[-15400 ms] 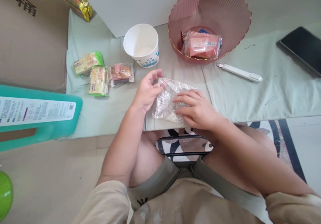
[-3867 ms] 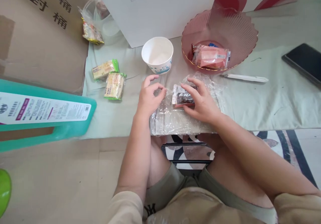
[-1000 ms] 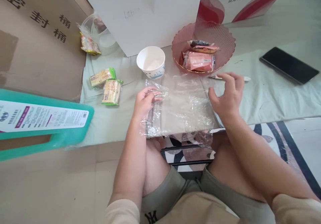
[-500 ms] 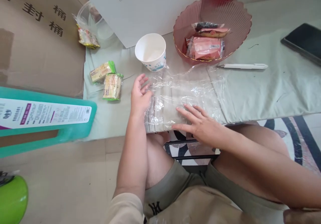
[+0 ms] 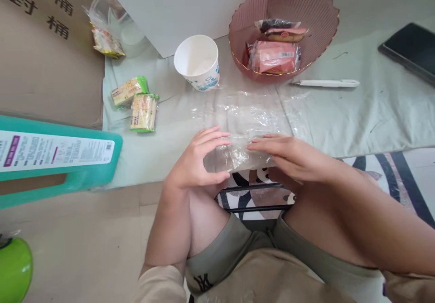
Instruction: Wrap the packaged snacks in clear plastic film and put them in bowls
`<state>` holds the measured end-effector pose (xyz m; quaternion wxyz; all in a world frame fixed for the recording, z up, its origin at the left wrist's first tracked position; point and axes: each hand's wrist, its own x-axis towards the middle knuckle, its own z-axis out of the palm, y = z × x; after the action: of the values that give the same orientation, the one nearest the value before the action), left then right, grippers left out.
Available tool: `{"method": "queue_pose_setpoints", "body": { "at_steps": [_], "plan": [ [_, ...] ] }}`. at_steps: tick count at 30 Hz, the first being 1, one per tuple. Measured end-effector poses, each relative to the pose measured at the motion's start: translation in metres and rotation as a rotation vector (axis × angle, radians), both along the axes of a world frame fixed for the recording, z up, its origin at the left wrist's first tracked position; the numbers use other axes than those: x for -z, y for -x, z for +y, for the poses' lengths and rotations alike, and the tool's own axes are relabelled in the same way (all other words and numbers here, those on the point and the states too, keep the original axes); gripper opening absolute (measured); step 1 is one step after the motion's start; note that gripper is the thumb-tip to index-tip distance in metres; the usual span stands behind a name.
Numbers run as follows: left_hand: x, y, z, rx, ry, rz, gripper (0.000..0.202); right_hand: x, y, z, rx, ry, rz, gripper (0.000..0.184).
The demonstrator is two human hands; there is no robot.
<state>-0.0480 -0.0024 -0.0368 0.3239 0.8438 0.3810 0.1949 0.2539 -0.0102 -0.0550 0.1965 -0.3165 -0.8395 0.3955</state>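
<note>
A clear, crinkled plastic bag or sheet (image 5: 251,113) lies flat on the cloth-covered table in front of me. Over its near left part is my left hand (image 5: 204,156), thumb and fingers spread apart in a curve. My right hand (image 5: 288,156) is at the near right part, fingers stretched out toward the left one. Nothing shows between the fingers of either hand; whether they press on the plastic I cannot tell. Just beyond the plastic stands a white paper cup (image 5: 200,72) with a blue print, upright.
A pink ribbed bowl (image 5: 316,31) holds several wrapped snacks. A white pen (image 5: 328,84) and a black phone (image 5: 411,54) lie to the right. Two wrapped biscuit packs (image 5: 143,113), a teal container (image 5: 112,158) and a cardboard box (image 5: 68,76) are at the left.
My left hand has moved from the plastic's left edge nearer to me and inward, opening its thumb. My right hand has turned and shifted slightly right. The view has also moved a little.
</note>
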Motion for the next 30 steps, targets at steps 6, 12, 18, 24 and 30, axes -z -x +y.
{"method": "queue_pose_setpoints", "body": {
  "at_steps": [6, 12, 18, 24, 30],
  "plan": [
    [0.000, -0.014, -0.007, 0.082, 0.136, 0.237, 0.071, -0.014, -0.028, 0.013, 0.273, 0.407, 0.158, 0.041],
    [0.017, -0.015, 0.008, -0.183, 0.108, -0.156, 0.023, 0.003, -0.042, 0.016, 0.280, 0.517, 0.453, 0.052],
    [0.023, -0.007, 0.024, -0.630, 0.313, -0.538, 0.024, -0.003, -0.068, 0.004, 0.190, 0.279, 0.360, 0.084],
    [0.022, -0.007, 0.030, -0.796, 0.417, -0.597, 0.022, -0.003, -0.064, 0.000, 0.227, 0.136, -0.105, 0.086],
    [0.025, -0.005, 0.032, -0.697, 0.416, -0.519, 0.024, 0.000, -0.023, 0.011, 0.441, -0.018, 0.107, 0.031]
  ]
}}
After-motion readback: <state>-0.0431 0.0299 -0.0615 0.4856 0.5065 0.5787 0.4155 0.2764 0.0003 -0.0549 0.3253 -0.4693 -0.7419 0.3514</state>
